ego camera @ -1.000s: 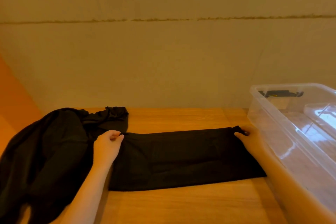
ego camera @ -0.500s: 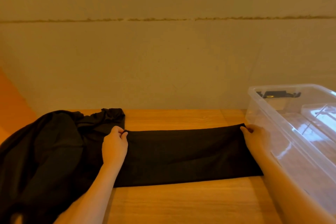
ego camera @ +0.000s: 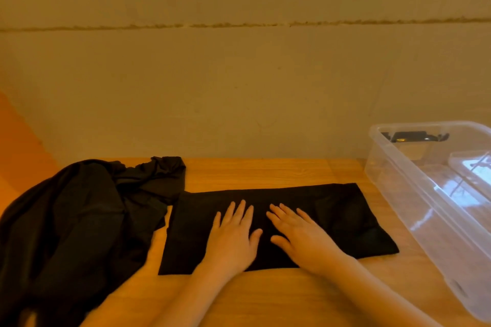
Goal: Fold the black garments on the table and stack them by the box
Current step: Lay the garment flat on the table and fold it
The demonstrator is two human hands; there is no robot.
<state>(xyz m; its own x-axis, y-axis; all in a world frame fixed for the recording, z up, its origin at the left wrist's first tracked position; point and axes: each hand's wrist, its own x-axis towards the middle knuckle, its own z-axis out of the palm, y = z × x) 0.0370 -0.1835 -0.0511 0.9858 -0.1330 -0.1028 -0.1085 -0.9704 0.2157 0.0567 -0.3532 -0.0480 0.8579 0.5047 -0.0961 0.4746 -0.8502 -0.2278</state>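
Observation:
A black garment (ego camera: 345, 218), folded into a long flat strip, lies across the middle of the wooden table (ego camera: 265, 297). My left hand (ego camera: 233, 236) and my right hand (ego camera: 297, 236) lie flat side by side on its middle, fingers straight and spread, pressing the cloth down. To the left, a crumpled heap of black garments (ego camera: 69, 223) covers the table's left end and touches the strip's far left corner. The clear plastic box (ego camera: 414, 194) stands at the right, just beyond the strip's right end.
A plain wall (ego camera: 239, 87) runs close behind the table. A black latch (ego camera: 409, 137) sits on the box's far rim. Bare wood shows behind the strip and in front of it around my forearms.
Both hands let go of the strip's far corners and moved inward to its middle, where they now lie flat. The strip lies flatter, with its ends free.

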